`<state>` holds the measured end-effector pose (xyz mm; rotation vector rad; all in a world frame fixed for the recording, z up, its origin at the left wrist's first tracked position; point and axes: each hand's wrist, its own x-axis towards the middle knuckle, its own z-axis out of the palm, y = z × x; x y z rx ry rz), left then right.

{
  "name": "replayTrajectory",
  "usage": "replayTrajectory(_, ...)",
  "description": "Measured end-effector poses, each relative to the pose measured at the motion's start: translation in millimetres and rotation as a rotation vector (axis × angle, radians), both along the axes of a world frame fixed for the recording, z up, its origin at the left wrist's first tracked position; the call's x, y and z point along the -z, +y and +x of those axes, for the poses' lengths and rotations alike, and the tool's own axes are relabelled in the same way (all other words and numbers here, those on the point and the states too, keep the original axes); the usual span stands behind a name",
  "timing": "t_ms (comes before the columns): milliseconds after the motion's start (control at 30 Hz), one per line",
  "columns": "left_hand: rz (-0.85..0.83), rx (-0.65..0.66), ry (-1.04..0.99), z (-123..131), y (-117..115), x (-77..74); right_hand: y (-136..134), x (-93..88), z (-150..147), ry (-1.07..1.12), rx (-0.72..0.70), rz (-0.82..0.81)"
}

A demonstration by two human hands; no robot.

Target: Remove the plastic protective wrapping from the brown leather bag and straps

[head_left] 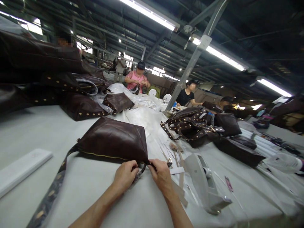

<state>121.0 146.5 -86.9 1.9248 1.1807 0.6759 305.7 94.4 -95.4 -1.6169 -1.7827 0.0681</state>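
Note:
A dark brown leather bag lies on the white-covered table in front of me, with a yellowish zip line along its near edge. From its left corner a studded strap, seemingly in clear wrapping, runs down toward the lower left. My left hand is closed at the bag's near right side, fingers curled around a dark strap end. Close beside it, my right hand pinches a small dark tab at the bag's right corner. The fingers hide most of where strap and tab meet.
Several brown bags are heaped at the back left, and more studded bags at the right. A grey-white tape dispenser-like device stands right of my hands. A white box lies left. Co-workers are beyond the table.

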Motion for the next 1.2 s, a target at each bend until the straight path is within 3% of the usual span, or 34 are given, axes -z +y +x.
replayTrajectory(100,0.023,0.003,0.020,3,-2,1.8,0,1.8,-1,0.007,-0.030,-0.024)
replayTrajectory(267,0.011,-0.027,-0.030,2,-3,1.7,-1,9.3,-6,-0.005,0.046,-0.023)
replayTrajectory(367,-0.031,0.025,-0.053,-6,-3,-1.8,-2,10.5,-8,-0.001,0.057,-0.021)
replayTrajectory(533,0.077,0.088,0.151,-7,-11,-4.0,-1,9.7,-10,0.016,0.082,0.022)
replayTrajectory(700,0.157,-0.021,0.357,8,-20,-6.9,0,7.9,-11,0.040,0.076,0.019)
replayTrajectory(933,0.153,-0.188,0.416,25,-29,-13.1,-5,11.3,-8,0.042,-0.051,0.066)
replayTrajectory(1067,0.146,-0.255,0.325,27,-36,-8.1,-9,10.1,-9,0.029,-0.098,0.081)
replayTrajectory(1200,-0.120,-0.214,0.011,19,-38,0.4,-23,5.4,-12,0.000,-0.131,0.134)
